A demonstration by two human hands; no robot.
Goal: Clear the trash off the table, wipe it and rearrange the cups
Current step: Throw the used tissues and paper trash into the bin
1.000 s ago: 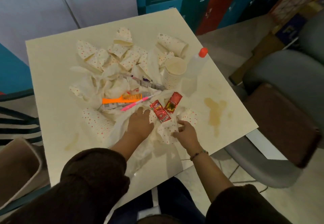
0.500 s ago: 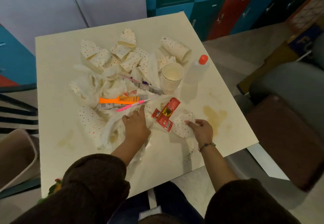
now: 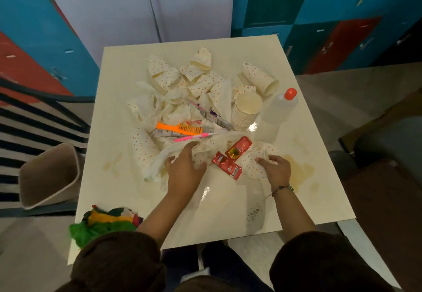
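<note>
- My left hand (image 3: 186,173) lies on the tissues (image 3: 164,157) at the near edge of the trash pile in the middle of the table (image 3: 223,211). Its fingers are spread and only slightly bent, pressing rather than gripping.
- My right hand (image 3: 277,171) pinches a crushed cup (image 3: 252,162) just right of the red sachets (image 3: 228,163), with the fingers clamped on its near edge.
- I judge the step to be gathering trash. To do it well, I would draw both hands inward and bunch tissues, cup and sachets into one handful. Then I would carry it left to the bin (image 3: 50,175) on the floor beside the table.
- I would leave the upright cup stack (image 3: 246,109) alone and keep paper off the brown spill (image 3: 299,173) at the right until wiping.
- The bottle (image 3: 278,111) stands just beside the stack, so a wide sweep could tip it.
- I cannot tell whether the comb (image 3: 180,128) counts as trash.
- Hard to make out: what lies under the tissues, whether my left fingertips hook any paper, and what the colourful cloth (image 3: 102,221) at the near left corner is, since my sleeve covers part of it.
</note>
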